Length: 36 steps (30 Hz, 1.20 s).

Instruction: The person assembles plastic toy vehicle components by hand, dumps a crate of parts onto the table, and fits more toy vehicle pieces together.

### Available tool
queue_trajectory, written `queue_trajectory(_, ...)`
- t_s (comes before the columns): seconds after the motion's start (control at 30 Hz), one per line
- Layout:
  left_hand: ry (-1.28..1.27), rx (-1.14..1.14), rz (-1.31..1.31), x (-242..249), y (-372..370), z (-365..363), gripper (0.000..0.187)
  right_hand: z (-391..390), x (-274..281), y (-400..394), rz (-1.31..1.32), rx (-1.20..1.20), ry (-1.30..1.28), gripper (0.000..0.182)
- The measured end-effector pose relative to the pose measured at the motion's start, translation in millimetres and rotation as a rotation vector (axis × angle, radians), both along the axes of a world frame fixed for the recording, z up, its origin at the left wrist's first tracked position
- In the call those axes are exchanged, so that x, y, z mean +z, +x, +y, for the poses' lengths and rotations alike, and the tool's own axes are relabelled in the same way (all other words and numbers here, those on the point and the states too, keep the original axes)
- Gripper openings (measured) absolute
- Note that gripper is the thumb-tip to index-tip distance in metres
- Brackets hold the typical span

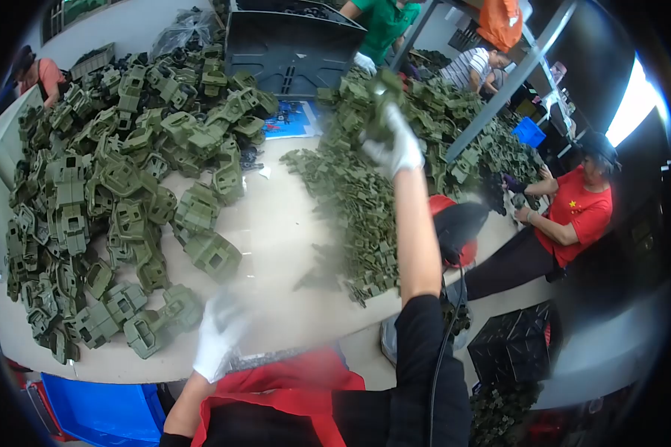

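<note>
My right hand (399,145), in a white glove, is stretched far across the table over the right-hand heap. It grips an olive-green moulded plastic part (384,93), which is blurred. Beneath that arm lies a spread of small green plastic pieces (350,223). My left hand (220,339), also white-gloved, is low over the near table edge, and motion smears its fingers. Just left of it lies a larger green plastic part (164,320), at the edge of a big pile of similar green parts (123,179).
A blue bin (104,410) stands below the near left edge. At the back are a dark grey crate (291,52) and a blue printed sheet (291,119). A slanted metal post (507,82) rises at right. A co-worker in a red shirt (581,208) and other people work around the table.
</note>
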<state>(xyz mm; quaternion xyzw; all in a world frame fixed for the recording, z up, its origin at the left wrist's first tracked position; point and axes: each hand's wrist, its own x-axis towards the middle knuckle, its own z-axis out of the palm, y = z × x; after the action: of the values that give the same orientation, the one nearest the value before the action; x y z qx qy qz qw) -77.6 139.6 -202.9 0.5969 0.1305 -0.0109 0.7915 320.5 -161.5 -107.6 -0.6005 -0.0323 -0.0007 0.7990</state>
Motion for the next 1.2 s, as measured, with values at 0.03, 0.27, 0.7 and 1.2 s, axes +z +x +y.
queue_trajectory(0.03,0.005,0.008,0.021,-2.7,-0.3,1.5,0.075,21.5,52.0,-2.9,-0.048,0.054,0.237,0.063)
queue_trajectory(0.27,-0.016,0.155,0.088,-27.4,-4.3,-7.5,0.058,-41.9,43.4,111.9,0.145,-0.393,-0.105,0.094)
queue_trajectory(0.7,-0.053,0.299,0.093,-51.0,4.2,-18.3,0.054,144.4,-73.6,-129.0,-0.237,0.381,-0.843,0.069)
queue_trajectory(1.2,0.124,0.41,0.006,-22.0,-52.3,-17.9,0.037,144.2,-55.5,-186.3,0.117,0.271,0.082,0.038)
